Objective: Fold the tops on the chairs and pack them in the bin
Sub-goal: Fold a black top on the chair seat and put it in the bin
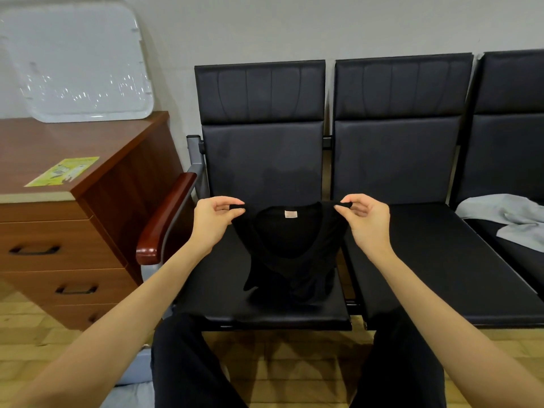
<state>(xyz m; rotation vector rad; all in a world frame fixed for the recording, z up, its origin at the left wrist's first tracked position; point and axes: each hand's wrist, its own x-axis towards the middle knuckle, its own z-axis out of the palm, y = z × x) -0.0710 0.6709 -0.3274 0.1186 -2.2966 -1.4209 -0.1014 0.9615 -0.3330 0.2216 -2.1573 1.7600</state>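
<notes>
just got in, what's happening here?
A person is holding up a black top by its shoulders, left hand pinching one and right hand the other, over the seat of the leftmost chair. Its lower part rests bunched on the seat, so no fold is made yet. A grey top lies unfolded on a chair further right. A clear lid leans against the wall on the wooden drawer unit. The bin cannot be made out clearly.
</notes>
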